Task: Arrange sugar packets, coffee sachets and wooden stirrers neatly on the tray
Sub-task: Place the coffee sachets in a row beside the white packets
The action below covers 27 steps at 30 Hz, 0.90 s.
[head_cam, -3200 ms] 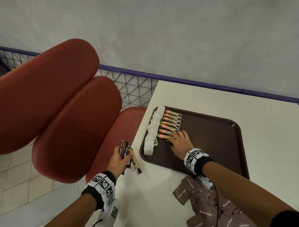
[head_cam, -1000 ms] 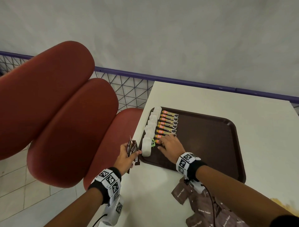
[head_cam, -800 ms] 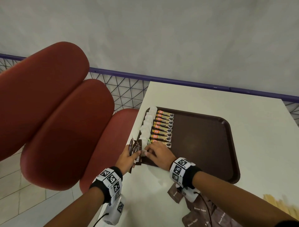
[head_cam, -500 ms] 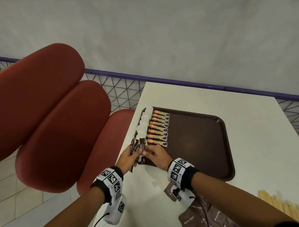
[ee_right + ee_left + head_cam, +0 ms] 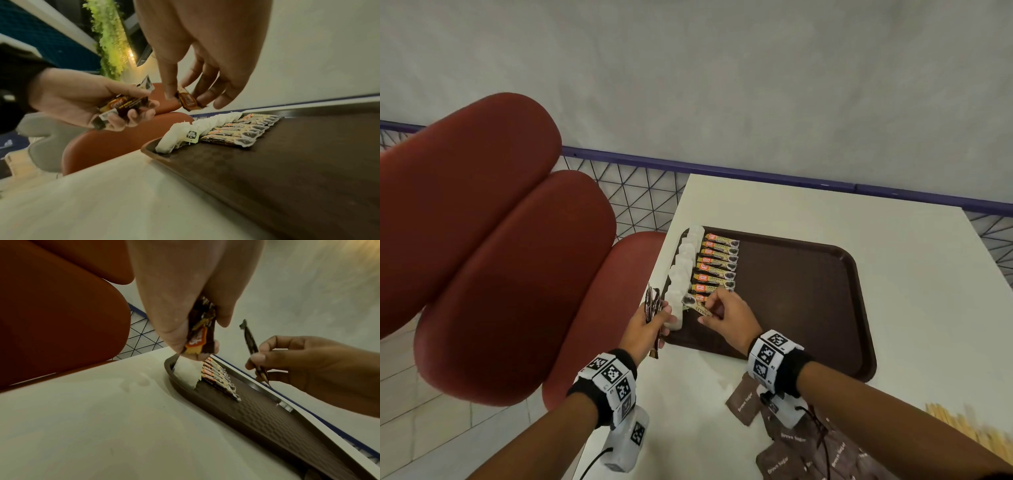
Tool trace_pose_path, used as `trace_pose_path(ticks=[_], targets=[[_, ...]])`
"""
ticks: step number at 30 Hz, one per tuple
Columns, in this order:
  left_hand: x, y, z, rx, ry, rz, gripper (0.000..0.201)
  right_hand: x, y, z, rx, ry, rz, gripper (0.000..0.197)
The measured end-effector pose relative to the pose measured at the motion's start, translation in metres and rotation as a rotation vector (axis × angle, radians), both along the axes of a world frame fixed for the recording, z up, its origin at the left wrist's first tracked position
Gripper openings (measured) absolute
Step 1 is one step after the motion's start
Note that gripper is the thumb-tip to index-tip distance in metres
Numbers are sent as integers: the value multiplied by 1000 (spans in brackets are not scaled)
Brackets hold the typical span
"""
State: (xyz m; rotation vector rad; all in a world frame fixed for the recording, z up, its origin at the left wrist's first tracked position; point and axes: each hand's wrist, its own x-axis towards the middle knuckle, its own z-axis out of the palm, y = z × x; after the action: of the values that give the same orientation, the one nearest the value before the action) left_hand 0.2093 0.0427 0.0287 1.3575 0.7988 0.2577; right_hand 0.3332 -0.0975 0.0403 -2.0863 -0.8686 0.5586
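Note:
A brown tray [image 5: 808, 308] lies on the white table. Along its left edge runs a column of white packets [image 5: 681, 274], and beside it a row of several coffee sachets [image 5: 717, 267]. My left hand [image 5: 661, 313] grips a bundle of coffee sachets [image 5: 200, 335] upright at the tray's near left corner. My right hand [image 5: 709, 310] pinches a single coffee sachet [image 5: 187, 99] between thumb and fingers. It holds the sachet in the air just above the near end of the row, a short way from the left hand.
Brown sugar packets [image 5: 791, 442] lie loose on the table under my right forearm. Wooden stirrers [image 5: 962, 428] are piled at the near right edge. A red padded chair [image 5: 510, 274] stands against the table's left side. Most of the tray's floor [image 5: 298, 162] is bare.
My right hand left the row on the tray, reached over to the bundle in my left hand and came away pinching one sachet. The left hand moved closer to the tray's corner.

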Motion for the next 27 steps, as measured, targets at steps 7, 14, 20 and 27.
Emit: trace_pose_path(ticks=[7,14,20,27], targets=[[4,-6,4,43,-25,-21,6,-6,-1,11,-100,-229,141,28],[4,-1,2,102,-13,-2,13,-10,3,11,-125,-143,243,31],[4,1,0,153,0,-49,16,-12,11,11,-74,-130,325,33],[-2,3,0,118,29,-27,17,3,13,17,-3,-56,223,31]])
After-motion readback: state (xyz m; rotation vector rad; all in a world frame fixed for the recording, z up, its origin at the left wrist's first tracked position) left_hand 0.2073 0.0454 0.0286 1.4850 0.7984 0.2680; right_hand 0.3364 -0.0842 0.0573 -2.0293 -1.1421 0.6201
